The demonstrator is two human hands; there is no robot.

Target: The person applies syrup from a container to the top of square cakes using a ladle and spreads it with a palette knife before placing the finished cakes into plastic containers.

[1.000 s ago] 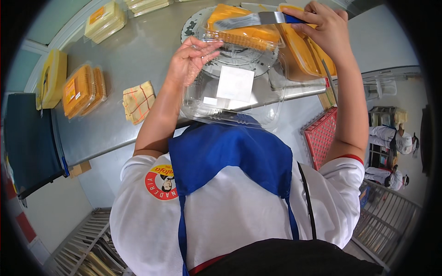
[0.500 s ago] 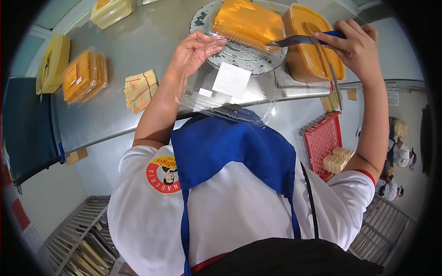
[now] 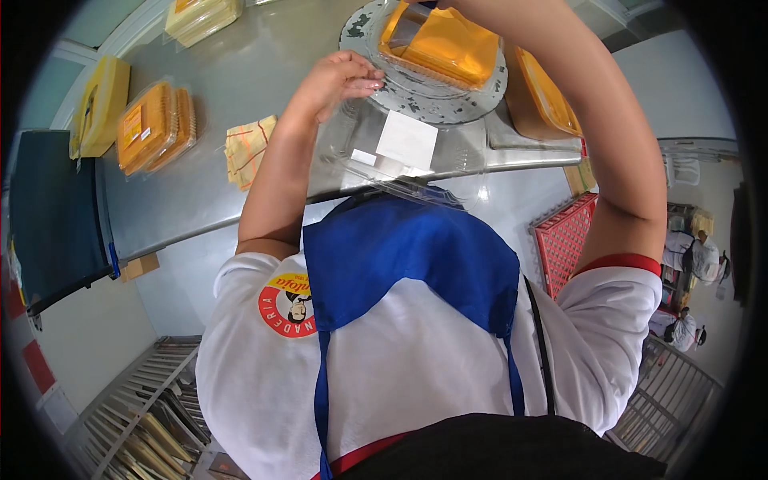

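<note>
Left hand (image 3: 344,78) sits just beside the left edge of the speckled turntable (image 3: 356,40); forearm comes up steeply from the lower edge, wrist bent in, fingers bunched toward the turntable. Left grip narrow, thumb close to fingers, right at the corner of a clear hinged lid (image 3: 448,156); cannot tell if it pinches the plastic. Right hand (image 3: 460,5) is past the far side of the turntable, mostly cut off by the top edge; elbow bent out, forearm slanting in over the orange tub (image 3: 532,112), which stands right of the turntable. Right grip holds a spatula (image 3: 428,3), only a bit of blue handle showing; fingers mostly out of view.

Orange cake (image 3: 460,44) in a clear clamshell container (image 3: 448,78), on the turntable. Lid with white label (image 3: 406,142) hangs open off the turntable's near side, over the desk (image 3: 264,56) edge. Checked cloth (image 3: 250,152) left of the turntable, packed orange cakes (image 3: 152,128) farther left.

Vs half a second ago: right hand went from right of the turntable, above the tub, to its far side; left hand about same spot; lid looks flatter; view shifted slightly.
</note>
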